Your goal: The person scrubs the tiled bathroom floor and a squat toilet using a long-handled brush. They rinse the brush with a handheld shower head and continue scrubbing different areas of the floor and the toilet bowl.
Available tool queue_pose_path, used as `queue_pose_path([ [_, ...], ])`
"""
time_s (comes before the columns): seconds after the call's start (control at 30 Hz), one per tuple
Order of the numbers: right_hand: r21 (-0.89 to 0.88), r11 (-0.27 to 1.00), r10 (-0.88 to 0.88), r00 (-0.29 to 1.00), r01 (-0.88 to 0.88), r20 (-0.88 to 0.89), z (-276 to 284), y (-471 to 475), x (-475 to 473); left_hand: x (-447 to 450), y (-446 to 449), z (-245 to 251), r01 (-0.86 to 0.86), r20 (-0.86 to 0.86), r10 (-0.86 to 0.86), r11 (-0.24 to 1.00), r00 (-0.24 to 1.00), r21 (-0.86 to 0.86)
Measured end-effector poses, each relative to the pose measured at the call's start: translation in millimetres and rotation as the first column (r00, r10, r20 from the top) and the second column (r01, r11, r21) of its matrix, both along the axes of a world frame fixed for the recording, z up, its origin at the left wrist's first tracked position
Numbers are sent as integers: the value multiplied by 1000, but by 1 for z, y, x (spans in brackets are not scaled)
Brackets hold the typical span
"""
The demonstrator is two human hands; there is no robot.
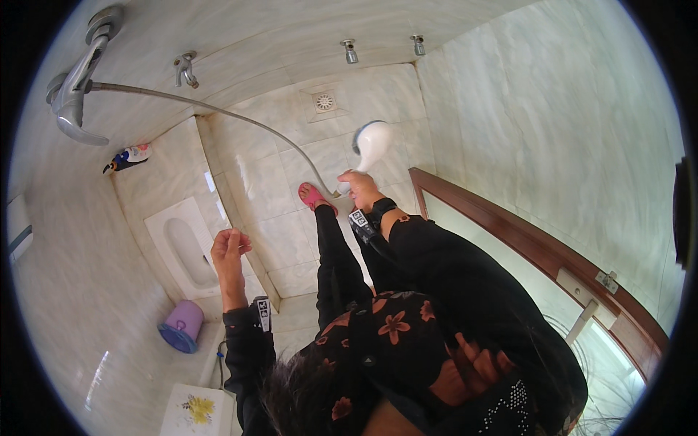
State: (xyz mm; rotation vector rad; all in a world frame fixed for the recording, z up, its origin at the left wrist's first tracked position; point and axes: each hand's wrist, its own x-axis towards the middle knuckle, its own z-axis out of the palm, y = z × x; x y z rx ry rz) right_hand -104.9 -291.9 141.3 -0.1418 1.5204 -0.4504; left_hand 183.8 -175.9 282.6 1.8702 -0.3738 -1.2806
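My right hand [360, 186] grips the handle of a white hand shower [375, 143], whose head points away from me over the tiled floor. From the handle's lower end a flexible metal hose [262, 126] arcs left to a chrome mixer tap [82, 90] on the wall. My left hand [229, 246] is raised near a white squat toilet [158, 226]. Its fingers are curled in towards the thumb, and I see nothing held there. Below the hose end, a pink sandal [313, 195] is on one foot.
A raised ledge edge [210, 169] borders the toilet. Bottles [131, 157] stand in the corner. A purple bucket [186, 319] and a flower-printed white box [196, 409] are at lower left. Small taps [350, 53] line the wall above a floor drain [324, 102]. A brown-framed door [501, 231] stands right.
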Motion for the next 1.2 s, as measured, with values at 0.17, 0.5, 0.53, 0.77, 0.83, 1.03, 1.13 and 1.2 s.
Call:
queue_pose_path([
  [0.17, -24, 998, -53, 998, 52, -22, 3, 3, 4, -4, 3, 2, 17, 13, -17, 1000, 1000, 18],
  [0.5, -36, 937, -348, 937, 347, -20, 0, -26, -67, -18, 15, -10, 60, -48, -59, 998, 997, 21],
  [0.53, -12, 947, -322, 947, 321, -24, 2, -27, -72, -21, 15, -10, 71, -51, -69, 997, 996, 29],
  [0.77, -21, 865, -502, 864, 502, -22, 12, -31, -87, -31, 11, -5, 111, -35, -109, 993, 993, 50],
  [0.83, -74, 839, -543, 839, 539, -40, 11, -32, -92, -32, 10, -5, 126, -26, -125, 991, 992, 41],
  [1.03, -90, 808, -589, 805, 583, -72, -1, -30, -114, -34, 10, -9, 145, -27, -144, 988, 989, 49],
  [1.13, 5, 771, -635, 771, 636, -53, -2, -22, -121, -36, 12, -10, 146, -37, -144, 987, 989, 59],
  [1.2, 44, 752, -659, 752, 658, -2, 1, -15, -121, -36, 13, -11, 147, -43, -144, 987, 989, 68],
])
